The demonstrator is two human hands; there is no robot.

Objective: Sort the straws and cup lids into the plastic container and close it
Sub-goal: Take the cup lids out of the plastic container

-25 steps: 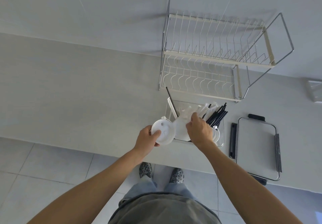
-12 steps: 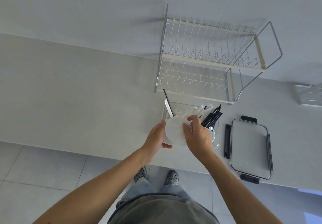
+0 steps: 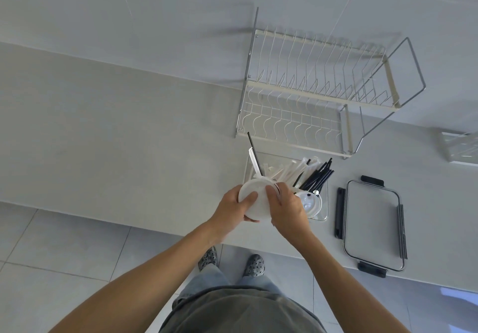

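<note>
Container: plastic container, clear and open-topped, sits on the counter near its front edge, just in front of the dish rack.
Straws: black straws lean in a bundle against the container's right side; wrapped white straws lean beside them; one black straw stands up at the far left corner.
Lids: white cup lid is in my two hands at the container's left end; another cup lid stands on edge inside the container, at its near right.
Left hand: my left hand is wrapped round the lid's left rim, thumb across its face.
Right hand: my right hand is closed on the same lid's right edge, fingers curled over it.
Container lid: container lid, clear with dark clips, lies flat on the counter to the container's right, apart from it.
Surface: pale grey counter, plain and matte, running to a tiled wall of the same grey.
Rack: two-tier wire dish rack stands against the wall.
Room: grey floor tiles below the counter edge; my shoes show there.
</note>
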